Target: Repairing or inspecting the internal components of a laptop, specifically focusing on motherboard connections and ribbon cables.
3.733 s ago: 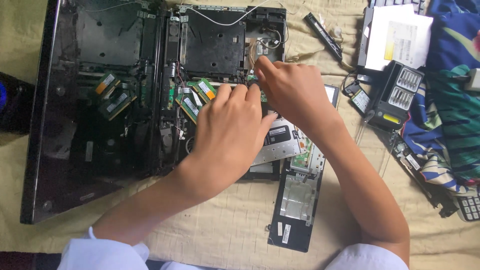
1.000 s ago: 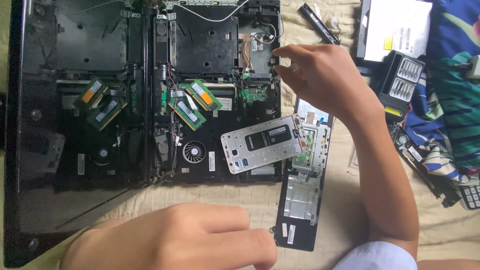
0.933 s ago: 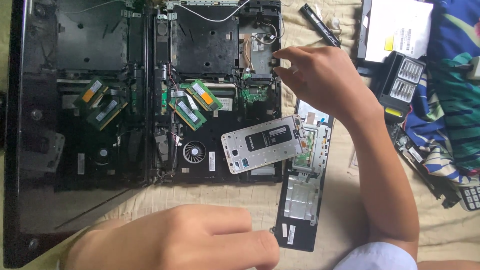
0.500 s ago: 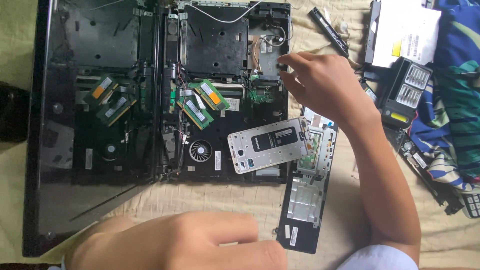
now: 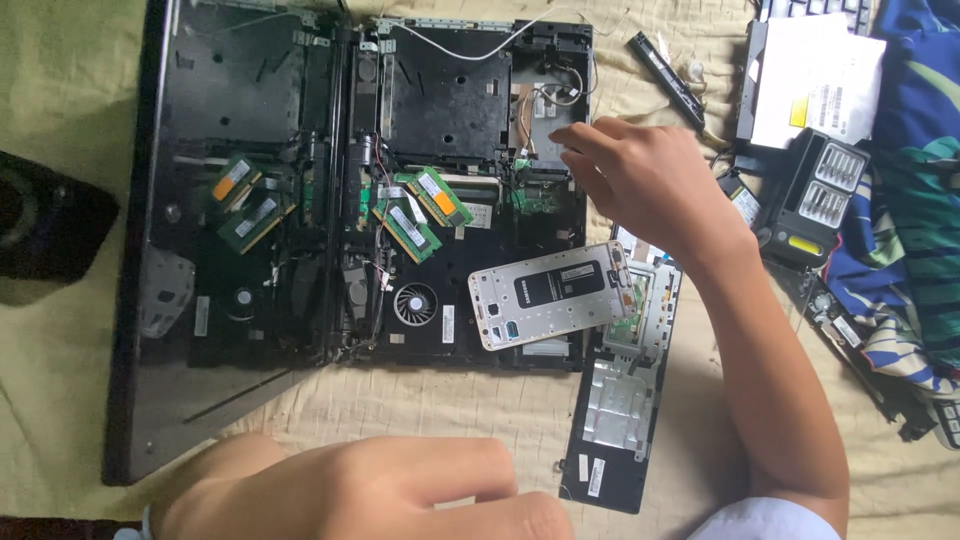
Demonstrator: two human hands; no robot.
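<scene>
Two hands are showing, and both have moved since before. The left hand [image 5: 370, 490] was pressing on the open laptop [image 5: 360, 200]; now it is lying low at the near edge, loosely curled, holding nothing. Just past it, bare yellow cloth [image 5: 400, 400] is giving room. The right hand [image 5: 650, 185] was pinching a small part; now its fingers are spreading open over the laptop's far right corner. Below it the silver phone frame [image 5: 550, 295] is lying flat. Right of it, a black screwdriver box [image 5: 820, 195] is crowding the edge.
</scene>
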